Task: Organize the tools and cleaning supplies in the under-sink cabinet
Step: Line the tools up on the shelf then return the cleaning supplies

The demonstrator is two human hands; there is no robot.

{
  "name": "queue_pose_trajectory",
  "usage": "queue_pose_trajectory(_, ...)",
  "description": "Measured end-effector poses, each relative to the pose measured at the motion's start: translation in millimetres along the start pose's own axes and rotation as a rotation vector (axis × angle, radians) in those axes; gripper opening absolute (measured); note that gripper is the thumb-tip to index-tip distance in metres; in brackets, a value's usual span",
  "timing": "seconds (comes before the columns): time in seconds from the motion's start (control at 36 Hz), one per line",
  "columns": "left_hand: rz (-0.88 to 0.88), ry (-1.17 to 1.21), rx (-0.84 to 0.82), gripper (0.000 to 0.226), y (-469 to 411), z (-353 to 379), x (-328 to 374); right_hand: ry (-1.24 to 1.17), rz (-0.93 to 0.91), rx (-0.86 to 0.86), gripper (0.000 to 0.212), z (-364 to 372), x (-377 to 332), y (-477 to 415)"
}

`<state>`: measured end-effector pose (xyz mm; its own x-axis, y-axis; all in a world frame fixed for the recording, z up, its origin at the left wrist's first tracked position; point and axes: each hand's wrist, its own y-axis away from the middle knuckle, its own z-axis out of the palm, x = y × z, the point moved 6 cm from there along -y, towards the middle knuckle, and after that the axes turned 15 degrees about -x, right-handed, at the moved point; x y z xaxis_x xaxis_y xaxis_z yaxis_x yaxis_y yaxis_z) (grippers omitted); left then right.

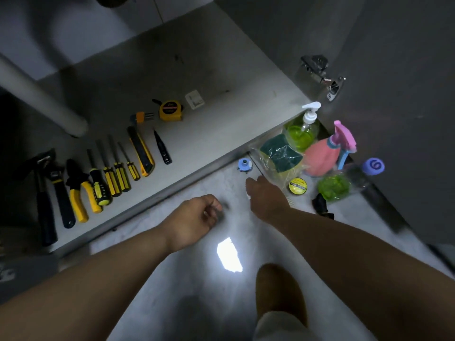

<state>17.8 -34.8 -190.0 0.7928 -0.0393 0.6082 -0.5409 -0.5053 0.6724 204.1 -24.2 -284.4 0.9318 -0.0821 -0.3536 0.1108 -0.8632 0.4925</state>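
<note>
Tools lie in a row on the cabinet floor (221,112): a hammer (44,205), wrench (61,198), yellow pliers (78,190), several screwdrivers (115,171), a utility knife (141,151), a black pen-like tool (162,148) and a yellow tape measure (170,110). My left hand (197,215) hovers over the room floor, fingers loosely curled, with nothing in it. My right hand (268,195) is palm down beside the bagged sponges (278,153). Its fingers are hidden, and a small pale bit shows at each edge.
On the room floor at the right stand a green soap pump bottle (305,129), a pink spray bottle (327,153), a yellow tape roll (298,185), a blue fitting (244,165) and a clear bottle with a purple cap (373,166). A grey drain pipe (41,99) and the open door's hinge (322,75) are nearby.
</note>
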Motion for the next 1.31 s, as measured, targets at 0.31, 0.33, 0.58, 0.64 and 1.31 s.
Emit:
queue_pose_trajectory(0.31,0.127,0.111,0.082,0.042,-17,-2,13,-0.986,-0.2,-0.226,0.01,-27,-50,31)
queue_pose_trajectory(0.33,0.12,0.12,0.119,0.034,-16,-5,11,-1.031,-0.23,-0.249,0.01,-31,-55,32)
queue_pose_trajectory(0.58,0.06,0.306,0.336,0.031,-5,-37,-20,-0.717,-0.132,0.064,0.012,-58,-34,-5)
queue_pose_trajectory(0.64,0.053,0.346,0.332,0.032,-3,-39,-24,-0.399,-0.055,0.154,0.027,-60,-26,-14)
queue_pose_trajectory(1.31,0.158,0.771,0.178,0.037,28,-47,-43,0.053,-0.205,-0.282,0.015,-43,-67,4)
